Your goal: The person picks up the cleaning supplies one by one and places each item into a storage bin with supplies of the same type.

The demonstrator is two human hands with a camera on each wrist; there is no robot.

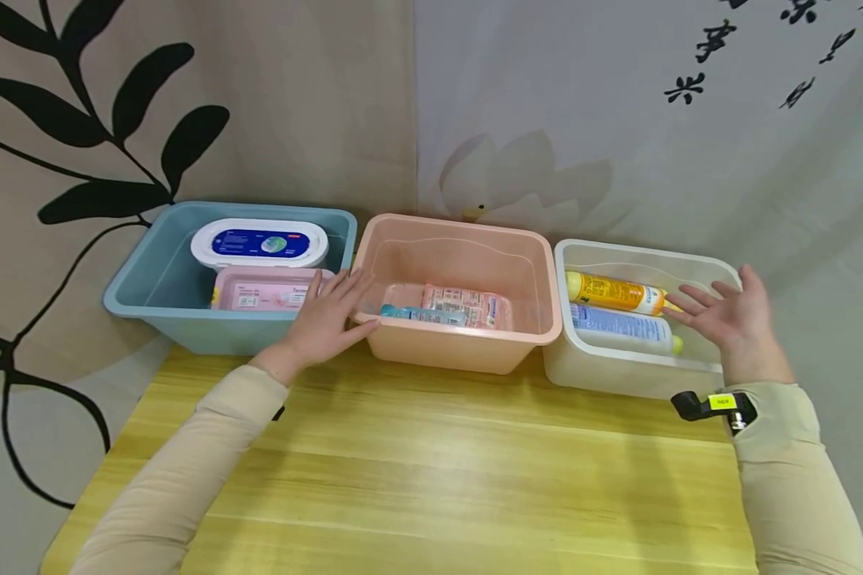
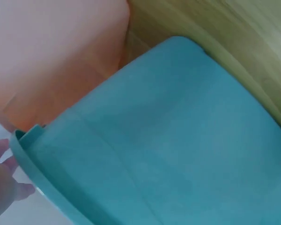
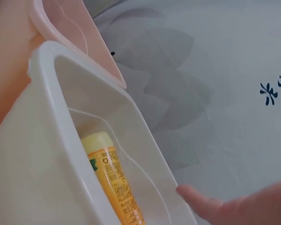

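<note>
My left hand [image 1: 324, 315], fingers spread, hovers or rests where the blue bin [image 1: 223, 334] meets the pink bin [image 1: 446, 347]; contact is unclear. In the left wrist view its fingers lie beside the blue rim. Inside the blue bin are a white oval tub [image 1: 259, 243] with a dark blue label and a pink package [image 1: 266, 291]. The pink bin holds a pink printed packet [image 1: 471, 302] and a clear-blue slim item [image 1: 424, 315]. Over the white bin's [image 1: 618, 375] right end, my right hand [image 1: 741, 323] holds nothing, fingers extended. A yellow bottle [image 1: 611, 292] and a white-and-blue bottle [image 1: 622, 327] lie in it.
The three bins stand in a row at the back of a wooden table [image 1: 439, 479]. Behind them hangs a pale curtain [image 1: 316, 104] with black leaf prints and characters. A black wrist camera [image 1: 712, 405] is strapped to the right sleeve.
</note>
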